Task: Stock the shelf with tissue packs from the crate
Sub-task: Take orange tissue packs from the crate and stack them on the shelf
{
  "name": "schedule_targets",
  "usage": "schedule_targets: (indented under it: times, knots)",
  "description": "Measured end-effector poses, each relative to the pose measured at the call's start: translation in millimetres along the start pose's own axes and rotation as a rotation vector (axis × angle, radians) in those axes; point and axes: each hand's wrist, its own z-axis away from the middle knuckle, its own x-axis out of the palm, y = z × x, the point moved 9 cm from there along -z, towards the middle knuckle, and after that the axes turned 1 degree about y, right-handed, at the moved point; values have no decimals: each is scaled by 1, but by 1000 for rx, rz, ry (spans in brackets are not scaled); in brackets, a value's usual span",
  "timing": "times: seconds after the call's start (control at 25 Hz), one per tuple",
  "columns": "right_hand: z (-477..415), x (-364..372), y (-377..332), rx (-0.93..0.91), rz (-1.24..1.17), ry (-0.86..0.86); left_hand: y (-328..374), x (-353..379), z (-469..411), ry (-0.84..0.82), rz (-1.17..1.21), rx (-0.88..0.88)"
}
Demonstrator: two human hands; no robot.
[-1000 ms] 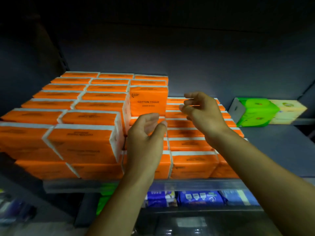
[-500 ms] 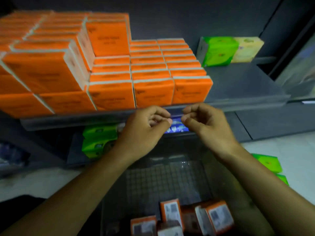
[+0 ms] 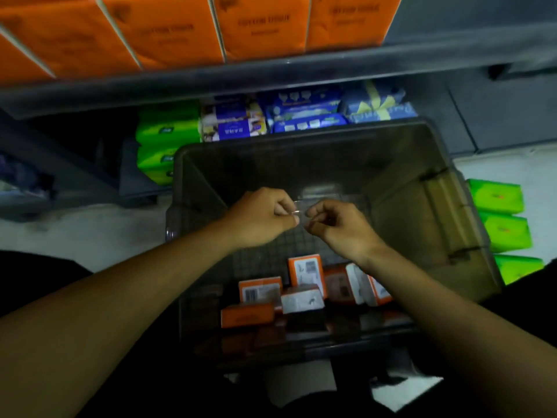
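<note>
- Green packs (image 3: 156, 137) are stacked at the left of the lower shelf, just beyond the crate's far-left corner.
- Shelf packs (image 3: 180, 28) are orange and stand with their printed faces forward. They form a row along the front edge of the shelf (image 3: 271, 75), from the left edge of the view to past its middle.
- The left hand (image 3: 262, 220) hovers over the middle of the crate (image 3: 301, 149). Its fingers are curled in and the thumb lies against the forefinger, with nothing visible in its grip.
- Blue packs (image 3: 301, 116) sit on the lower shelf, right behind the crate's far edge.
- Crate packs (image 3: 301, 285) — orange, with white barcoded ends — lie jumbled on the gridded floor by the crate's near edge. They are below both hands and nearer the person, and touch neither hand.
- The right hand (image 3: 340, 229) hangs just beside the left, their fingertips almost meeting. It is curled the same way and holds nothing that shows, and its forearm crosses above the rightmost crate packs.
- Floor packs (image 3: 500, 212) — bright green — lie in a row on the floor, just beside the crate's right edge.
</note>
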Motion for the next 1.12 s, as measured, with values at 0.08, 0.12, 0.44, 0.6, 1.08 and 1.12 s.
schedule_targets:
  times: [0.08,0.12,0.44,0.6,1.08,1.12]
  knots:
    - [3,28,24,24,85,-145,-19,16,-1,-71,-67,-38]
    - [9,45,35,23,166,-264,-27,25,0,-125,-108,-50]
    - [35,122,102,-222,1171,-716,-47,61,10,-422,-595,93]
    - [24,116,93,-169,1101,-628,-37,53,2,-375,-542,101]
    - [-4,-41,-90,-216,148,-231,39,-39,-5,-84,13,198]
    - [0,-57,-110,-231,45,-182,51,-58,-1,-40,165,203]
